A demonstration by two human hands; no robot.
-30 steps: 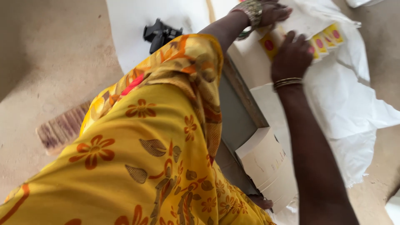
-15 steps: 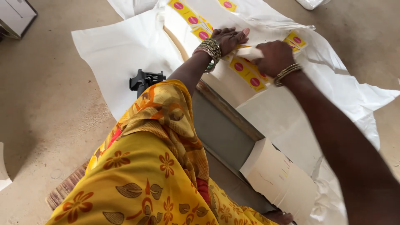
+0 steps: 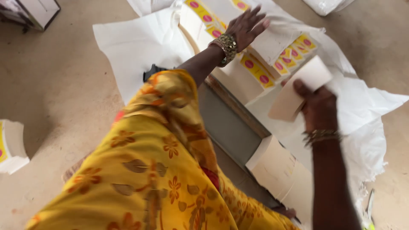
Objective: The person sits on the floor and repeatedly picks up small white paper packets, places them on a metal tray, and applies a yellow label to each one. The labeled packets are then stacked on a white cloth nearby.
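- Your left hand (image 3: 245, 27) lies flat, fingers spread apart and gripping nothing, on a pale sheet (image 3: 277, 40) that tops a stack of printed cartons (image 3: 255, 70); a gold bangle sits at that wrist.
- The cartons are white with a yellow strip marked by red-pink round spots, and they lie on the white woven sacking (image 3: 136, 47) spread over the floor (image 3: 55, 98).
- Your right hand (image 3: 317, 106) is clamped on a blank cream card (image 3: 300, 87), thumb on top along its lower edge, holding it tilted just right of the stack and apart from it. Thin bangles ring that wrist.
- More cream cards are piled in a lower stack (image 3: 275, 164) near your right forearm, beside a grey board (image 3: 226, 123) that runs towards you.
- Your yellow garment (image 3: 153, 170) with orange flowers fills the lower left of the view and hides what is under it.
- A small black object (image 3: 150, 71) peeks out at the cloth's edge on the sacking; you cannot tell what it is.
- Another bundle of cartons (image 3: 10, 145) sits well apart at the left edge of the floor.
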